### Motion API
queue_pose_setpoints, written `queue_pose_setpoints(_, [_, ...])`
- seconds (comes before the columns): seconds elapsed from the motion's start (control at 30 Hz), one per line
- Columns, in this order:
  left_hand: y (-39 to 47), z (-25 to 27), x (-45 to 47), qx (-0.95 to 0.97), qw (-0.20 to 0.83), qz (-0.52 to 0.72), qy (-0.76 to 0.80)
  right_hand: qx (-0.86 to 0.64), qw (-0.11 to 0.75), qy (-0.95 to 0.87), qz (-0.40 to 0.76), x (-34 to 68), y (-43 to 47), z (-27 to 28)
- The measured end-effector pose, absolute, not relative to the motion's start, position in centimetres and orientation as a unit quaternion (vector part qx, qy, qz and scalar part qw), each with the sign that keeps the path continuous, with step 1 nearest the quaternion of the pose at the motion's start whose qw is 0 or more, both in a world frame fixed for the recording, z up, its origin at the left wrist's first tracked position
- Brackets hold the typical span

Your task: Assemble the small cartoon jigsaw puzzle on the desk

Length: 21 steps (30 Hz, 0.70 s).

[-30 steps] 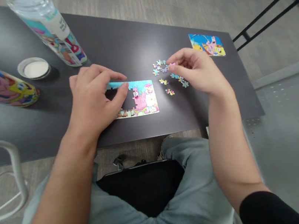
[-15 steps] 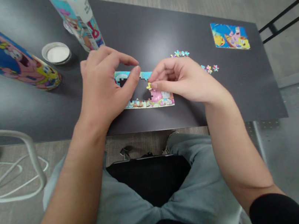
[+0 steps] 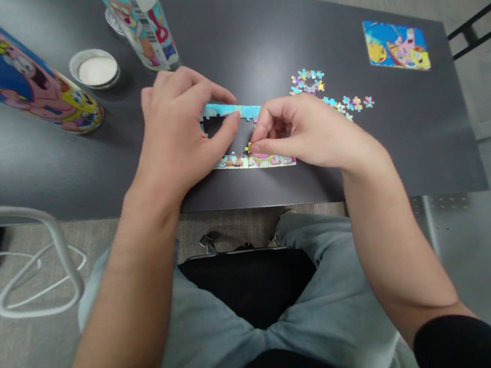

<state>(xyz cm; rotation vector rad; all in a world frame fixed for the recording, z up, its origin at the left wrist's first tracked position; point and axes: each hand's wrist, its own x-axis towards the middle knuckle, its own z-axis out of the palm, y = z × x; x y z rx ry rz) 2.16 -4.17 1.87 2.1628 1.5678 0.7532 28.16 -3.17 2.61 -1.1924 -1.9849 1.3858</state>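
Observation:
A partly assembled jigsaw puzzle lies on the dark table, its border joined around an open middle. My right hand pinches a small yellow puzzle piece at the inner lower edge of the puzzle, beside the pink part. Over the puzzle's left side rests my left hand, thumb and forefinger apart with nothing between them; it hides that end of the puzzle. Loose puzzle pieces lie in a ring behind my right hand, and more loose pieces trail off to the right.
A small picture card lies at the table's far right. To the left stand a large cartoon-print bottle, a second printed bottle and a round white-filled lid. A white cable hangs by the table's front left.
The view has shifted, showing more of the loose pieces. My right hand has brought the yellow piece down to the puzzle's lower inner edge. My left hand keeps its pose.

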Motion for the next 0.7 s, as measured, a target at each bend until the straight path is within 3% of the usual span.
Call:
queue_pose_setpoints(0.33, [-4.2, 1.9, 2.2, 0.773, 0.186, 0.249, 0.553, -0.463, 0.211, -0.783, 0.358, 28.1, -2.9, 3.1])
queue_pose_setpoints(0.5, [-4.3, 2.2, 2.4, 0.788, 0.190, 0.236, 0.537, -0.470, 0.285, -0.753, 0.362, 29.7, -2.4, 2.8])
queue_pose_setpoints(0.7, [-4.7, 2.0, 2.6, 0.808, 0.178, 0.231, 0.513, -0.538, 0.363, -0.717, 0.254, 35.8, -0.3, 2.5])
